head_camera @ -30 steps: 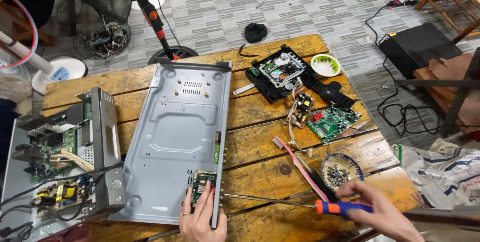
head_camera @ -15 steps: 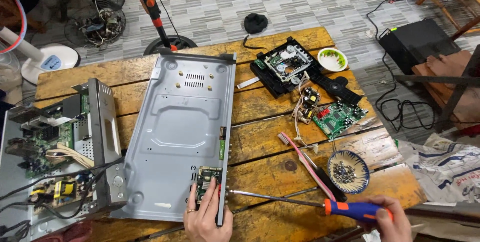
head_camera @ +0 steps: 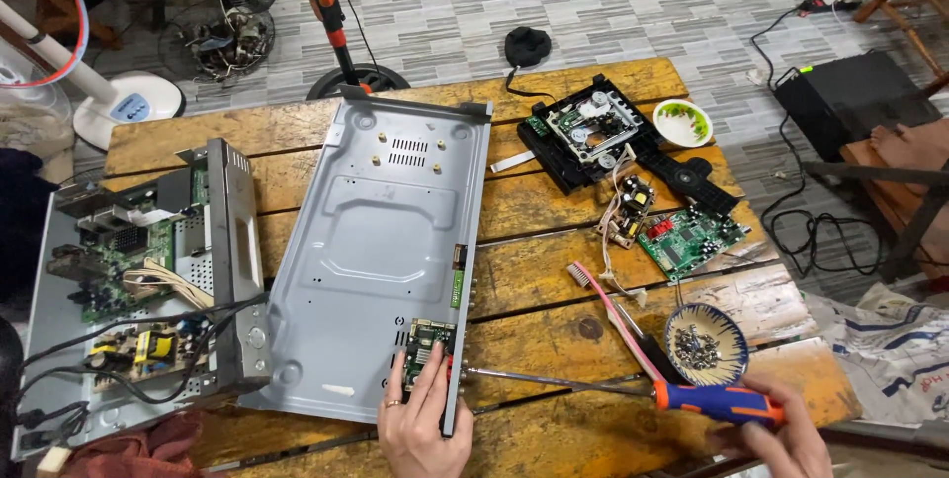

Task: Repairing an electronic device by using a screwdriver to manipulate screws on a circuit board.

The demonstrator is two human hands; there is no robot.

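A small green circuit board (head_camera: 427,342) sits in the near right corner of an empty grey metal chassis (head_camera: 381,241), close to the tabletop's front edge. The left hand (head_camera: 423,431) lies flat, fingers spread, pinning the board and touching it. The right hand (head_camera: 781,434) is closed around the blue and orange handle of a long screwdriver (head_camera: 633,391), whose thin steel shaft reaches leftward to the board's right edge. The step looks like working a screw at that edge; it calls for a steady, level tip and firm pressure on the board. Just behind the handle lies a pink toothbrush (head_camera: 608,305) and a patterned ceramic bowl of small screws (head_camera: 705,343). The worn wooden tabletop (head_camera: 554,330) is scuffed and yellowed. At its left edge stands another opened unit (head_camera: 138,280), full of boards and wires
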